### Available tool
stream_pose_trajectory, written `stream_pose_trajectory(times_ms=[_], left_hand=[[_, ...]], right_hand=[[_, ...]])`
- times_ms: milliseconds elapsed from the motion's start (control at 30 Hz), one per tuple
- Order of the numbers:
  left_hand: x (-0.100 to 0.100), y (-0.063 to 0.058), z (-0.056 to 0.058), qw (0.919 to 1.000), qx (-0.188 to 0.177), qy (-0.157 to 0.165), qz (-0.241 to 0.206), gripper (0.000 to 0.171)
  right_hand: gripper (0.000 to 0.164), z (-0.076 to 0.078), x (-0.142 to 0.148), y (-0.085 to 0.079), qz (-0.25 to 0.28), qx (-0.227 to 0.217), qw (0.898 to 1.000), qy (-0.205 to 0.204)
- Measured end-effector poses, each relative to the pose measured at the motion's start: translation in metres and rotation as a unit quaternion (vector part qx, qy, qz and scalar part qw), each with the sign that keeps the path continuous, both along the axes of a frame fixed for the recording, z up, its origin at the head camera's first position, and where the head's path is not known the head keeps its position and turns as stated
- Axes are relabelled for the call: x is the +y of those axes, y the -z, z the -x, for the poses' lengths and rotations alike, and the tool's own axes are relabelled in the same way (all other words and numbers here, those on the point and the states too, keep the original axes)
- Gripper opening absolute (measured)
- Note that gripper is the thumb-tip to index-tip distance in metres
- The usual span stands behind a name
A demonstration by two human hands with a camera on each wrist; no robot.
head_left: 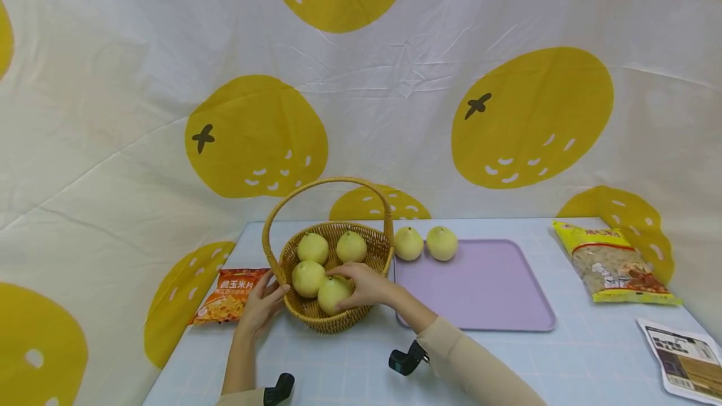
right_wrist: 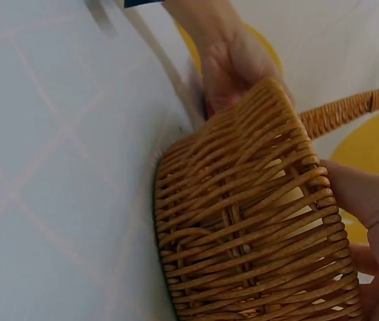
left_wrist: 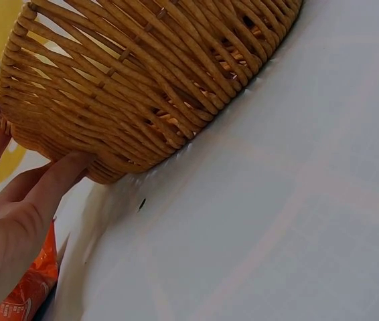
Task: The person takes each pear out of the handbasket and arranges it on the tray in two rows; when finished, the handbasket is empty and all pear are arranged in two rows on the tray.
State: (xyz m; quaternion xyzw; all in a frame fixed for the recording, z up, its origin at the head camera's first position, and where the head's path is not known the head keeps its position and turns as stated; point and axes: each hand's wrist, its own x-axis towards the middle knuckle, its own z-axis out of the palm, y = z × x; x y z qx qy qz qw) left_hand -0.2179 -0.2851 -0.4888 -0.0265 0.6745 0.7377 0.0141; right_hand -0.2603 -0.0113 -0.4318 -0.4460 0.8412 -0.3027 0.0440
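"What are the hands gripping?"

"The right hand (head_left: pixel 363 284) has fingers and thumb curled round a round, pale yellow-green fruit (head_left: pixel 333 296) inside the brown woven wicker basket (head_left: pixel 338 326); the left hand (head_left: pixel 261 302) pinches that basket's rim (near the foot of its arched handle)."

"And around them?"

"Three matching fruits (head_left: pixel 308 279) share the basket. Two other fruits (head_left: pixel 442 244) sit by the far left corner of the flat lilac tray (head_left: pixel 479 290). A shiny orange-red snack bag (head_left: pixel 230 293) lies beside the left hand."
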Motion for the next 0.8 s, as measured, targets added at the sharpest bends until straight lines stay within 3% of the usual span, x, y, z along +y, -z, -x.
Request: stream_pose_trajectory(times_ms=[400, 600, 800], left_hand=[[0.0, 0.0, 0.001, 0.9999, -0.006, -0.006, 0.008, 0.071], [0.0, 0.0, 0.001, 1.0, -0.001, -0.004, 0.007, 0.07], [0.0, 0.001, 0.0, 0.9999, 0.01, 0.001, -0.007, 0.071]], right_hand=[[0.07, 0.004, -0.01, 0.002, -0.068, -0.002, 0.998, 0.006], [0.067, 0.006, -0.012, 0.003, -0.07, 0.001, 0.998, -0.002], [0.071, 0.002, -0.01, 0.004, -0.044, 0.016, 0.999, 0.024]])
